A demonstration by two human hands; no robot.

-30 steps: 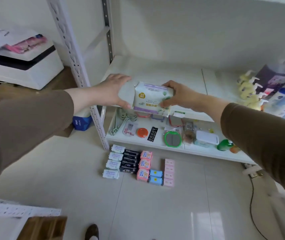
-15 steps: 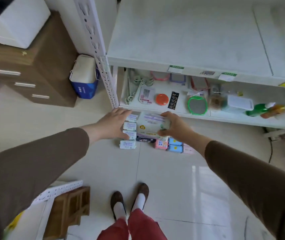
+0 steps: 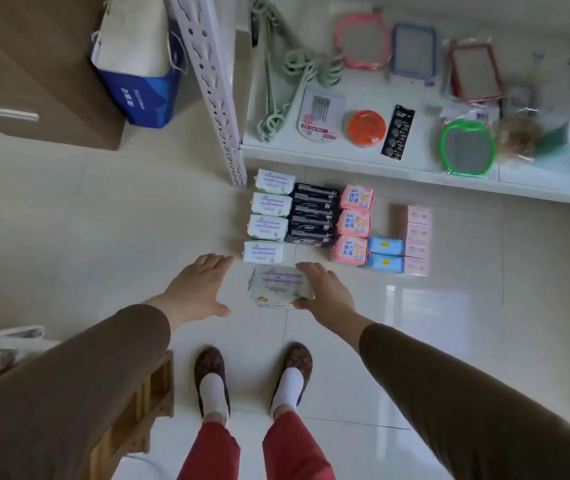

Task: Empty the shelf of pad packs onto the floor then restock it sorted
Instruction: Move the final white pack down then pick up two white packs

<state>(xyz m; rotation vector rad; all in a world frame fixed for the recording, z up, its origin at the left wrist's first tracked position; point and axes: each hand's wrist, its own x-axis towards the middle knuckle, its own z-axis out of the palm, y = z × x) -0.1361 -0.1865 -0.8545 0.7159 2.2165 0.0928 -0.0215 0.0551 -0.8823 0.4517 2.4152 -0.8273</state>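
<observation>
The right hand [image 3: 325, 289] has brought the white-and-purple pad pack [image 3: 279, 286] down from shelf height to the floor, fingers curled round its right edge. The left hand [image 3: 200, 289] hovers spread, holding nothing. Just beyond the grip lie four matching white packs [image 3: 269, 216]; emptying continues.

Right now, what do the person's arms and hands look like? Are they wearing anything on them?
Both arms are covered by long, plain brown sleeves that end at the wrists. The left hand and the right hand are bare: no gloves, and no rings, watch or bracelet that I can see. The sleeves have no pattern or writing on them.
</observation>
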